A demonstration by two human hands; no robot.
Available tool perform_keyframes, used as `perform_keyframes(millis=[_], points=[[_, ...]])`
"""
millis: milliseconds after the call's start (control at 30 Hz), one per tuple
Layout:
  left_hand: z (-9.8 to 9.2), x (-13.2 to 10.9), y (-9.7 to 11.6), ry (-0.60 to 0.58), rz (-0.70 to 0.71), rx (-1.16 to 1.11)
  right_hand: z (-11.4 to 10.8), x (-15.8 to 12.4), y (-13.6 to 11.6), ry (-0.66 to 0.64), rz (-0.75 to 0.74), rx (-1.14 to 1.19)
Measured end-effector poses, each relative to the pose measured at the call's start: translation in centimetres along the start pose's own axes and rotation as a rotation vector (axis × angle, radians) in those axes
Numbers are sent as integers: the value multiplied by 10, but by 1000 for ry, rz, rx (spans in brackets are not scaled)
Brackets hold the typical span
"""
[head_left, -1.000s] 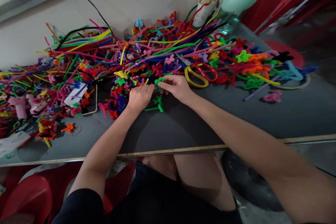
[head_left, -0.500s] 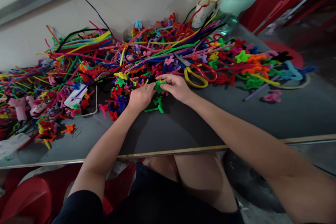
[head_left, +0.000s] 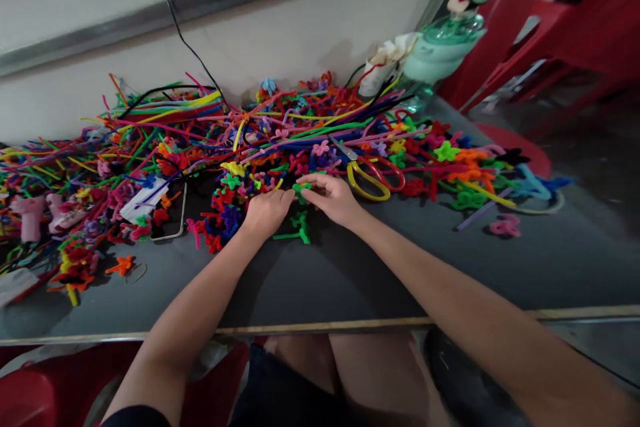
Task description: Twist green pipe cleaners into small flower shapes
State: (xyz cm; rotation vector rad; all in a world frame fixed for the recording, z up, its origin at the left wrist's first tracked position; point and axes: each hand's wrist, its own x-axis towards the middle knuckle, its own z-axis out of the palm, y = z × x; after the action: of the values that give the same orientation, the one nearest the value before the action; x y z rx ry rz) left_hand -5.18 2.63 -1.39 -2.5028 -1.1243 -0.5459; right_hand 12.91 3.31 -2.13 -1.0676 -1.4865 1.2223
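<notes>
Between my two hands is a small green pipe-cleaner piece (head_left: pixel 301 192), partly hidden by the fingers. My left hand (head_left: pixel 269 212) pinches its left side with thumb and forefinger. From the right, my right hand (head_left: pixel 331 197) grips the same piece, its fingers curled over the top. Just below them on the dark table lies another green pipe-cleaner shape (head_left: pixel 302 228) with a straight stem. Scissors with one yellow and one red handle (head_left: pixel 371 180) rest to the right of my right hand.
Heaped pipe cleaners (head_left: pixel 200 127) line the wall side of the dark table (head_left: pixel 330 287). A phone-like frame (head_left: pixel 181 220) lies left, a paper cup (head_left: pixel 375 79) and pale green container (head_left: pixel 440 53) at the back right. Red chairs (head_left: pixel 500 33) stand beyond.
The camera view has tilted up, so the table and hands appear lower. Both hands keep hold of the green piece, with only slight finger movement.
</notes>
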Motion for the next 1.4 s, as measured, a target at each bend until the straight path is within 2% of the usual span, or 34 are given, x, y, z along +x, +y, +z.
perform_keyframes(millis=[200,400,533,667,767,867,967,1067,1167,1300,1400], points=[[5,-5,-1,122,7,46,0,-2,2,-6,39,13],[1,-5,0,144,24,43,2,-1,1,-6,66,37],[-1,-3,0,123,-2,33,3,-1,-1,-10,63,41],[-4,0,4,49,-39,-12,3,-2,-2,-14,48,32],[-7,1,6,-31,-93,-102,2,-2,-1,5,31,34],[-7,2,6,-48,-236,-262,1,-1,3,7,13,24],[0,3,2,11,-444,-599,-1,-1,6,26,-32,-53],[10,4,-2,50,-543,-904,-4,-2,8,80,-83,-157],[15,3,-2,45,-543,-947,-6,-2,8,88,-77,-149],[12,1,3,110,-554,-929,-3,-3,5,12,-35,-28],[11,1,4,133,-567,-944,-1,-4,2,1,-29,29]])
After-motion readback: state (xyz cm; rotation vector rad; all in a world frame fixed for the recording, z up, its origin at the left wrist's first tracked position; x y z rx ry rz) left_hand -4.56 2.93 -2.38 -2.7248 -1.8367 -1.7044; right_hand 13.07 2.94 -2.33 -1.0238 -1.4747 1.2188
